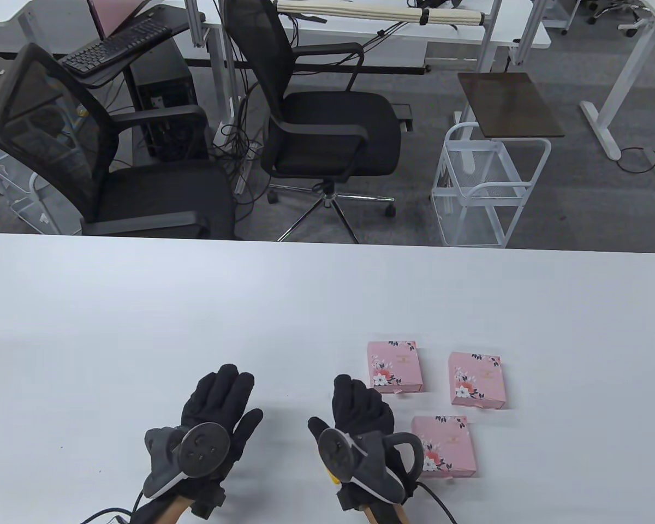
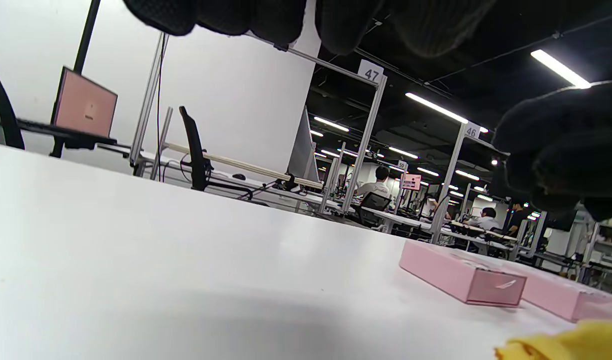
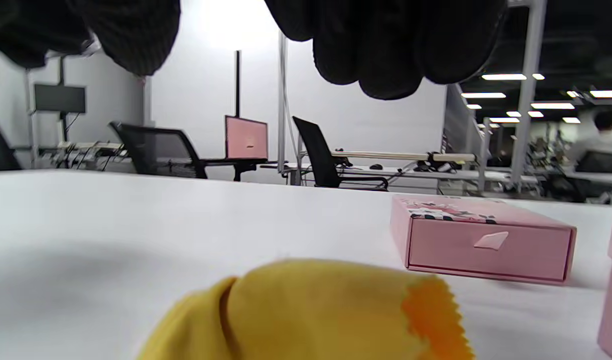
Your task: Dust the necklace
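Observation:
My left hand lies flat on the white table, fingers stretched forward and holding nothing. My right hand lies beside it, fingers also straight. A yellow cloth sits under the right wrist; only a sliver of the cloth shows from above, and its corner shows in the left wrist view. Three closed pink floral drawer boxes lie to the right of the right hand: one ahead of it, one further right, one close beside the wrist. No necklace is in view.
Two black office chairs and a white wire cart stand beyond the table's far edge. The nearest box's drawer front with its pull tab faces the right wrist camera.

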`<state>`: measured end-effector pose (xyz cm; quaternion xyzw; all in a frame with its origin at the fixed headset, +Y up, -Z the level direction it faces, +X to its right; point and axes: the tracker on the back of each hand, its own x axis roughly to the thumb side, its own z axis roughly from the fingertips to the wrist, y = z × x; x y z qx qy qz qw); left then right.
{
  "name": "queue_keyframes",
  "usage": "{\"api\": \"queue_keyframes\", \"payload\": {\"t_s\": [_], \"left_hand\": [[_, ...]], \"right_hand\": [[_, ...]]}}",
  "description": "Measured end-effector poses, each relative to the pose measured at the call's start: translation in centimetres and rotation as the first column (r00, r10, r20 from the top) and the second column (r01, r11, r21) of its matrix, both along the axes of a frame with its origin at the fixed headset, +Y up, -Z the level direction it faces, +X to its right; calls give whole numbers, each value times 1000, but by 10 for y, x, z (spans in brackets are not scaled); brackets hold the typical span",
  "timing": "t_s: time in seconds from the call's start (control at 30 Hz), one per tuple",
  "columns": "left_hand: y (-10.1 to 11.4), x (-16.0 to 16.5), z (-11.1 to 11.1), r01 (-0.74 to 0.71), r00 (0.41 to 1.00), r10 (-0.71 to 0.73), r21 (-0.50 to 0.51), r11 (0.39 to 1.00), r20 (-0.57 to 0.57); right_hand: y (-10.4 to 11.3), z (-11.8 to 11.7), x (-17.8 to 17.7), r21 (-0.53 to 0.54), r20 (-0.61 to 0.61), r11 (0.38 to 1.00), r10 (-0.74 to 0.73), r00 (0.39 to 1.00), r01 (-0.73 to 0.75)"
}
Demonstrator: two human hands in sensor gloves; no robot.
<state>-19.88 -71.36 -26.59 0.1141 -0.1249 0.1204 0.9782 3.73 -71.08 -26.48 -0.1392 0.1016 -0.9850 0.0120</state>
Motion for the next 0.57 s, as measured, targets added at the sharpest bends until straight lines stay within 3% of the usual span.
{"api": "queue_keyframes", "payload": {"t_s": [0.07,0.23,0.57], "left_hand": [[-1,6,1,65,998,-65,16,998,-10],[-11,18,3,316,949,-315,-102,943,30],[-14,21,3,325,945,-325,-123,938,26]], "right_hand": [[-6,2,-4,-8,-9,996,94,996,-94],[-23,0,-8,-148,-9,963,226,974,-225],[-30,-3,-7,-235,-7,940,251,968,-246]]}}
